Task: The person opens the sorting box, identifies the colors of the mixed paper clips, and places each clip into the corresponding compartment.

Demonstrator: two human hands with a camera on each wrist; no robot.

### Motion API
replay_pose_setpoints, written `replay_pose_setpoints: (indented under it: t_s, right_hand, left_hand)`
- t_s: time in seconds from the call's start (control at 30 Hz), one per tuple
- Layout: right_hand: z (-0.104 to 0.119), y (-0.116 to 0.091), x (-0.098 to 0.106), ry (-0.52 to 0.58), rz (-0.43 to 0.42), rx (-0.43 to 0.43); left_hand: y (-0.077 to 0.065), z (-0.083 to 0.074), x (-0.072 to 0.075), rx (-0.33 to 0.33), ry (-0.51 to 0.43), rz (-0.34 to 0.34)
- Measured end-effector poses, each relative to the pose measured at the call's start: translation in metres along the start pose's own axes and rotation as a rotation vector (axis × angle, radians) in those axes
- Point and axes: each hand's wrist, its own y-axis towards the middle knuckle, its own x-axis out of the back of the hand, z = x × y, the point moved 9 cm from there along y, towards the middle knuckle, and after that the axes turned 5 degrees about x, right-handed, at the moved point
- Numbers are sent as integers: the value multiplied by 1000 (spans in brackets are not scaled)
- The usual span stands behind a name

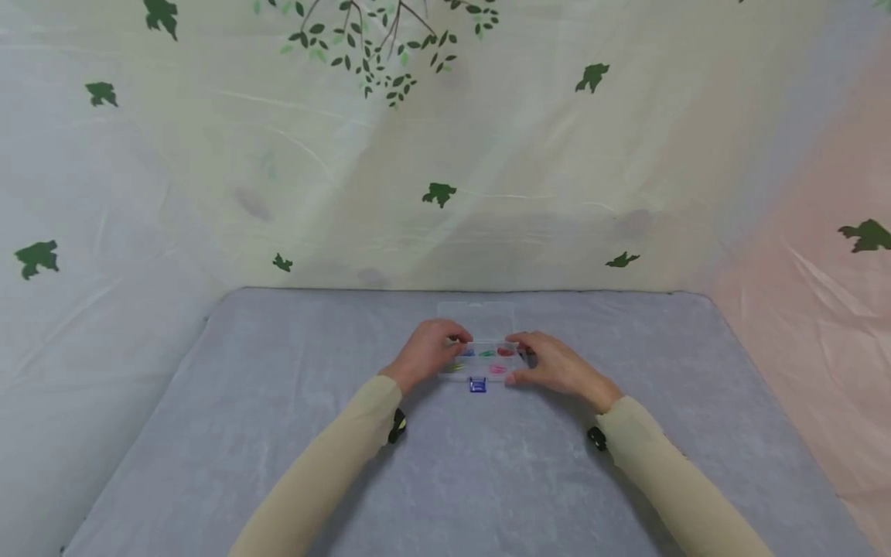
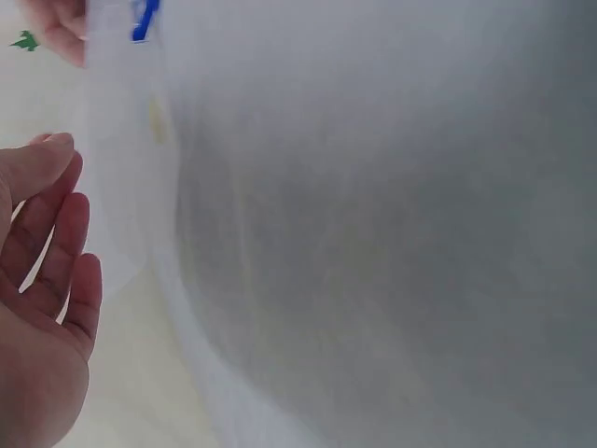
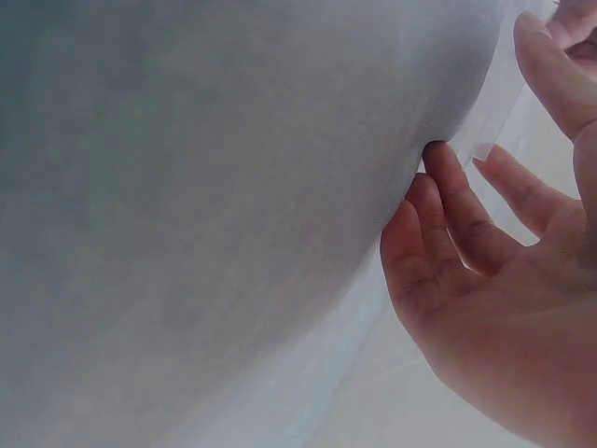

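Note:
A clear plastic box [image 1: 452,378] with small compartments lies toward the far side of the table, its transparent lid [image 1: 476,314] laid back behind it. A blue latch [image 1: 477,384] sticks out at the front. Inside are small blue, green, red [image 1: 505,352], yellow [image 1: 455,367] and pink [image 1: 497,369] pieces, too small to name. My right hand [image 1: 560,367] holds the box's right end, thumb at the front corner and index finger at the back. Over the left end hovers my left hand [image 1: 426,352], fingers loosely bent; in the left wrist view its fingertips stand beside the box.
A grey cloth [image 1: 445,464] covers the table. Pale sheets with green leaf shapes [image 1: 439,194] hang behind and on both sides. Dark cameras sit at the cuffs of both beige sleeves [image 1: 334,464].

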Motion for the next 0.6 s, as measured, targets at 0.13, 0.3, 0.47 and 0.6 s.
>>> replay_pose_setpoints:
  t_s: [0.13, 0.3, 0.47, 0.6]
  right_hand:
    - [-2, -3, 2, 1, 7, -11]
    - [-1, -14, 9, -10, -26, -14]
    - [4, -27, 18, -64, -79, -26]
    - [6, -38, 24, -97, -107, -44]
  left_hand:
    - [-14, -1, 16, 19, -52, -77]
    - [-35, -4, 34, 0, -9, -163]
    - [-57, -3, 45, -58, 103, -238]
    - [-68, 3, 48, -35, 140, -235]
